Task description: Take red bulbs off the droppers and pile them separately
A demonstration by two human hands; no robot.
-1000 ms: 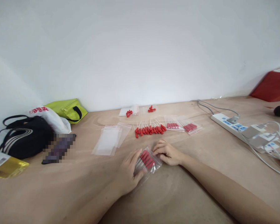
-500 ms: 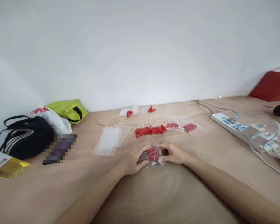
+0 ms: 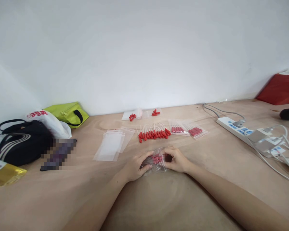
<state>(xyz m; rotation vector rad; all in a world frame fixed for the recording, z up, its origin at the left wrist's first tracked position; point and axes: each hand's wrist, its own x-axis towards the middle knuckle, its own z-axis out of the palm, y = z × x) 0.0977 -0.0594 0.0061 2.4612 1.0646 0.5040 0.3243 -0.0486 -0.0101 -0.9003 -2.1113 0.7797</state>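
Between my two hands lies a clear plastic bag (image 3: 157, 159) with several red-tipped pieces inside. My left hand (image 3: 137, 166) grips its left part, thumb in front and fingers behind. At its right end my right hand (image 3: 177, 159) pinches the plastic between thumb and fingers. Just beyond is a row of loose red-tipped white sticks (image 3: 154, 133). Right of the row lie two filled clear bags, one (image 3: 179, 128) beside the other (image 3: 195, 130), each with red-tipped sticks in it. Flat bags (image 3: 109, 146) are stacked to the left of the row.
Small red piles (image 3: 132, 117) rest on plastic near the wall. At right stand a power strip (image 3: 233, 126) with plugs and cables, and a red bag (image 3: 279, 89). On the left are a black bag (image 3: 24, 141), a green bag (image 3: 65, 112) and a gold packet (image 3: 8, 175).
The plastic between my hands is more crumpled, and its red contents are more covered by it. My hands stay in almost the same place. The view has shifted slightly.
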